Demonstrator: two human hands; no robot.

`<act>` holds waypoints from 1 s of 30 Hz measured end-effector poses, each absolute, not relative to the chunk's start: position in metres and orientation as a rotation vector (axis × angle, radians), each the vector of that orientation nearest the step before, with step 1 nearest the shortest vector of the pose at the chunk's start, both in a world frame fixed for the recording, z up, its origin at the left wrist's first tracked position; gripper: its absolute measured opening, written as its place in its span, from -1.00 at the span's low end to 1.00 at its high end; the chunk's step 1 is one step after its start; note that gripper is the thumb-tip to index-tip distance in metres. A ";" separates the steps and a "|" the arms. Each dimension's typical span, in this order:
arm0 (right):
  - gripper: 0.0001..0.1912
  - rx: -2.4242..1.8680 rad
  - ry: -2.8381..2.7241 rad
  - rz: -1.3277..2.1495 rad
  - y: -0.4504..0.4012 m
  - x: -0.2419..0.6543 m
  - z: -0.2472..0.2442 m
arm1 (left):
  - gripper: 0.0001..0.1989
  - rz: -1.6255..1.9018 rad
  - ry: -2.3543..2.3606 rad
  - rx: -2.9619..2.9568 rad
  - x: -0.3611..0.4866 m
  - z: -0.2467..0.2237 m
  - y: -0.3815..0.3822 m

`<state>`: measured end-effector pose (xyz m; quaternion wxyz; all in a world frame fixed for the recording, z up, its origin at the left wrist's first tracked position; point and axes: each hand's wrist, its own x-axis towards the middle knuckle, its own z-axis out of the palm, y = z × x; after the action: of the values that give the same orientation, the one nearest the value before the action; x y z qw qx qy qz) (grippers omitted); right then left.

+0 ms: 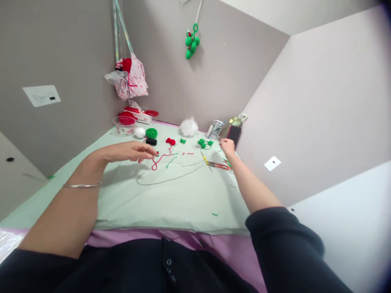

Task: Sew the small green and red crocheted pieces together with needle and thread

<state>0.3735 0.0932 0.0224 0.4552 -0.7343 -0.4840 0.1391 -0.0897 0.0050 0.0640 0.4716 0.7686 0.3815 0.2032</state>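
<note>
My left hand (134,151) hovers palm down over the left of the table, fingers loosely stretched out and apart from the thumb. A tiny red and green piece (158,153) shows at its fingertips; whether they touch it I cannot tell. Beside them a red yarn strand (155,165) runs to a small red knitted bow (170,141). My right hand (227,148) is closed at the right side; what it pinches is hidden. A thin dark thread (171,180) curves across the table toward that side. Yellow and orange thread snips (210,163) lie left of my right forearm.
Behind my left hand are a black spool (151,142), green yarn (151,133), a white ball (139,132) and a clear tub (124,126). White stuffing (189,127), green crocheted pieces (204,143), a clear cup (215,129) and a dark bottle (234,133) stand toward the back wall.
</note>
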 end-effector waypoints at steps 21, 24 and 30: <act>-0.63 -2.187 -1.755 -0.120 0.164 0.293 -0.024 | -0.76 1.435 0.798 1.217 -0.090 0.042 0.038; -0.64 -2.223 -1.766 -0.121 0.162 0.297 -0.017 | -0.84 1.612 0.767 1.003 -0.093 0.042 0.043; -0.62 -2.136 -1.906 -0.163 0.147 0.284 -0.016 | -0.88 1.685 0.772 0.878 -0.089 0.043 0.041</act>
<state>0.2836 0.1468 -0.0162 0.1366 -0.7379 -0.6586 -0.0562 -0.0895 0.0411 0.0430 0.5189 0.3660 0.3217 0.7024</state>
